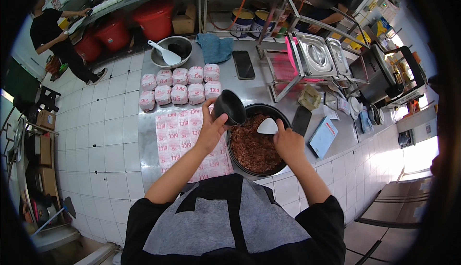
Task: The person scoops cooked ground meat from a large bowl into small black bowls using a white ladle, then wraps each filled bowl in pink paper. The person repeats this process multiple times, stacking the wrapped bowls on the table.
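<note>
My left hand [213,126] grips a small black bowl [234,109], tilted over the left rim of a round black pot. That pot [284,112] holds reddish-brown cooked rice [254,148]. In my right hand [289,143] is a white rice paddle [267,126], its blade over the rice. Printed wrapping paper sheets [176,146] lie flat left of the pot. Behind them stand two rows of paper-wrapped bundles [180,94]. A steel bowl [155,61] with another white paddle [168,55] and a dark bowl in it sits beyond the bundles.
Beyond the pot are a phone [244,64], a teal cloth [215,48] and a metal rack with lidded steel pans [317,56]. At right lie a dark phone-like object [301,121] and a light-blue box [323,137]. One person [54,31] stands far left, another [336,2] behind the rack.
</note>
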Demonstrator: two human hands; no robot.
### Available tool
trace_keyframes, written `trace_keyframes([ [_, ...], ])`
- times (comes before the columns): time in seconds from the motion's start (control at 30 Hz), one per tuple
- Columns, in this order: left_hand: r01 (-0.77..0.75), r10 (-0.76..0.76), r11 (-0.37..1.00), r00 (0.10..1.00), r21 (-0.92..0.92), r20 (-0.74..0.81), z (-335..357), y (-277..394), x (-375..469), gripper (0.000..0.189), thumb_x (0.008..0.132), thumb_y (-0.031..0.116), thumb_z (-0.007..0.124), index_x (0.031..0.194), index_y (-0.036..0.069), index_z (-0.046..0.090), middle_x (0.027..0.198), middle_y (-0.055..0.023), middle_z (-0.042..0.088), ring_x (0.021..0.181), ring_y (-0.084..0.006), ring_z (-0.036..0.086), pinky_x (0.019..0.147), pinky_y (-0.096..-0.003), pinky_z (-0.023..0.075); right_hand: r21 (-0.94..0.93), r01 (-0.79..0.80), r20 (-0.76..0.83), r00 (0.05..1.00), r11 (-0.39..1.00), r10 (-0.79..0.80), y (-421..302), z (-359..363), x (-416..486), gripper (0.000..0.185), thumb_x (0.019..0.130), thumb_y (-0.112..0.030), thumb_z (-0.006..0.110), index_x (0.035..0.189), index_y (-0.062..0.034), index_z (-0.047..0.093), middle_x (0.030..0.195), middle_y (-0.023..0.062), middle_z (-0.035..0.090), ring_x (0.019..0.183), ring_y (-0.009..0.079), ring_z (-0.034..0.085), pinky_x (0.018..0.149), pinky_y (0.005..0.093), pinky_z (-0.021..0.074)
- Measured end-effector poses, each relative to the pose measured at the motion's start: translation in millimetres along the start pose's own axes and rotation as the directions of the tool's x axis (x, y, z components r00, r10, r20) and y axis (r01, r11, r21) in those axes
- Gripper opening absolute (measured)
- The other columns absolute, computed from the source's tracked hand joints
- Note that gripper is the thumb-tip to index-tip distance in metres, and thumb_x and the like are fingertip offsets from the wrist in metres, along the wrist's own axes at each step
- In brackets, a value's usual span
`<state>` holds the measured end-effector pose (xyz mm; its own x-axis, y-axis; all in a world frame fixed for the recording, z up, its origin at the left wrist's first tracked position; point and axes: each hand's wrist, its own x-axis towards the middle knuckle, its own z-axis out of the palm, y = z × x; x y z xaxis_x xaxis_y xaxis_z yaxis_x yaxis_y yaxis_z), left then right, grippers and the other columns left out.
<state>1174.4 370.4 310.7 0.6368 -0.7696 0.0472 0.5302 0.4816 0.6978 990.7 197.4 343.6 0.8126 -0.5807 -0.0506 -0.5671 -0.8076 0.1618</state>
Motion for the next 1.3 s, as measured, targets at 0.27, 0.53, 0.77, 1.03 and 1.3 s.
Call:
trace_keyframes([
  [0.27,-0.36,0.368,0.899,0.93,0.248,0.014,21,-67,-38,0.085,0.084,0.014,0.075,0.14,0.012,0.011,0.137,-0.0143,0.032,0.132,-0.0242,0.036,0.111,-0.0394,0.0329,-0.007,0.327,0.302,0.901,0.945,-0.31,44,-31,34,0.028,0.097,-0.031,0.049,0.1,-0.0036,0.048,0.072,0.0192,0.066,0.068,0.0384,0.067,0.06,0.0497,0.0519],
  [0.53,-0.48,0.496,0.78,0.866,0.402,0.071,18,-85,-35,0.084,0.089,0.013,0.069,0.144,0.011,0.006,0.148,-0.0198,0.02,0.136,-0.0299,0.03,0.111,-0.0425,0.0305,-0.144,0.401,0.501,0.818,0.905,-0.283,9,2,55,0.021,0.085,-0.015,0.058,0.098,-0.0033,0.07,0.097,0.0162,0.072,0.088,0.0303,0.071,0.072,0.0381,0.0575],
  [0.77,-0.497,0.542,0.742,0.839,0.449,0.033,20,-92,-39,0.084,0.092,0.025,0.066,0.144,0.007,0.004,0.147,-0.0218,0.022,0.135,-0.0308,0.03,0.111,-0.0424,0.0293,0.123,0.507,0.447,0.739,0.853,-0.504,-22,5,33,0.025,0.084,-0.019,0.057,0.097,-0.0019,0.07,0.094,0.0169,0.071,0.089,0.0326,0.07,0.076,0.0413,0.0566],
  [1.03,-0.466,0.538,0.605,0.837,0.646,0.1,23,-94,-39,0.082,0.09,0.02,0.068,0.142,0.003,0.007,0.145,-0.0281,0.023,0.134,-0.0375,0.033,0.11,-0.0448,0.0307,0.205,0.66,0.342,0.643,0.722,-0.685,12,11,46,0.029,0.089,-0.034,0.056,0.107,-0.0145,0.066,0.069,0.0161,0.066,0.066,0.0352,0.067,0.063,0.046,0.055],
  [1.3,-0.416,0.506,0.624,0.86,0.661,0.063,27,-98,-43,0.078,0.089,0.012,0.067,0.141,0.003,0.009,0.145,-0.0282,0.02,0.133,-0.0374,0.034,0.109,-0.0439,0.0312,0.276,0.566,0.264,0.732,0.777,-0.628,21,12,11,0.026,0.09,-0.037,0.056,0.099,-0.0145,0.067,0.061,0.0155,0.063,0.059,0.0361,0.064,0.058,0.0466,0.0529],
])
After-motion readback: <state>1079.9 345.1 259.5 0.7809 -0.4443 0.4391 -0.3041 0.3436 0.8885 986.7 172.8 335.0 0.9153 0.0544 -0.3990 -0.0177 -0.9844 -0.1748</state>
